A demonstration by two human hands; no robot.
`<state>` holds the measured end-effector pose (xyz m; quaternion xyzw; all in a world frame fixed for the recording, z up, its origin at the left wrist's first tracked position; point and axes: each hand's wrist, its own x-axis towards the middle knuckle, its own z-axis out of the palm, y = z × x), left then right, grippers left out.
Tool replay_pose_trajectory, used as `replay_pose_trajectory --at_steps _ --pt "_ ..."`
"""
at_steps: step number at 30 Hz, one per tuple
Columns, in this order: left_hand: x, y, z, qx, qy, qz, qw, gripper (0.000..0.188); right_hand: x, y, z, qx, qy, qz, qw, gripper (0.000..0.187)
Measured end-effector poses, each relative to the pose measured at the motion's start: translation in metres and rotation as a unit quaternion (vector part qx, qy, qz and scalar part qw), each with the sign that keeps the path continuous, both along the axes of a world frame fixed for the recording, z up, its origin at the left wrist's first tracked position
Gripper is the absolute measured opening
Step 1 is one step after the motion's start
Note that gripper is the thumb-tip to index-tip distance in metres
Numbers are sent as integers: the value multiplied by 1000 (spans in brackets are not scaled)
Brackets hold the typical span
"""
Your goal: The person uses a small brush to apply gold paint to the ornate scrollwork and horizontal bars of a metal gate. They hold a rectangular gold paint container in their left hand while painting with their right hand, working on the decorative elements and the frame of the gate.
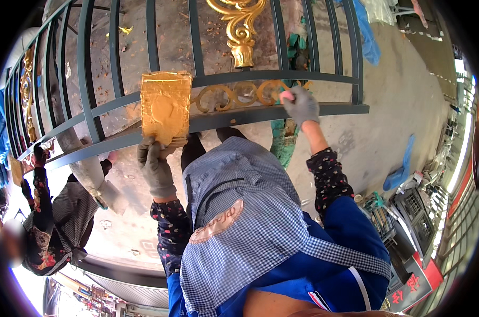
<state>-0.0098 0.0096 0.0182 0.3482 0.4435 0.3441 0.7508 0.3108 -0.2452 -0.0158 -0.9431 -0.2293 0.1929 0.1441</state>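
In my gloved left hand (pixel 157 168) is a flat rectangular board (pixel 167 87), gripped by its near end. A glossy gold coating covers its face, with a thicker patch in the middle. My gloved right hand (pixel 305 108) pinches a small pink pad (pixel 286 96), perhaps sponge. It is at the right end of a row of scrollwork (pixel 234 97), partly gold. The row runs between two lower rails of a dark grey metal railing (pixel 282 112). The board hides part of those rails. A bright gold ornament (pixel 242 34) sits among the bars above.
At left, another person (pixel 65 224) in a checked apron works on the same railing, a similar board (pixel 16 170) by their hand. Green wrapping (pixel 285 142) covers a support beneath the railing. Blue plastic (pixel 400 166) lies on the concrete floor, near stacked metal parts (pixel 411 208) at right.
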Motion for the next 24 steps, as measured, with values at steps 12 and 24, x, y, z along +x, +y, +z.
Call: replay_pose_trajectory --at_steps 12,24 --pt "-11 2 -5 14 23 20 999 16 -38 68 10 57 -26 149 987 19" --pt "-1 -11 -16 -54 -39 -17 998 16 -121 180 103 287 -10 295 911 25"
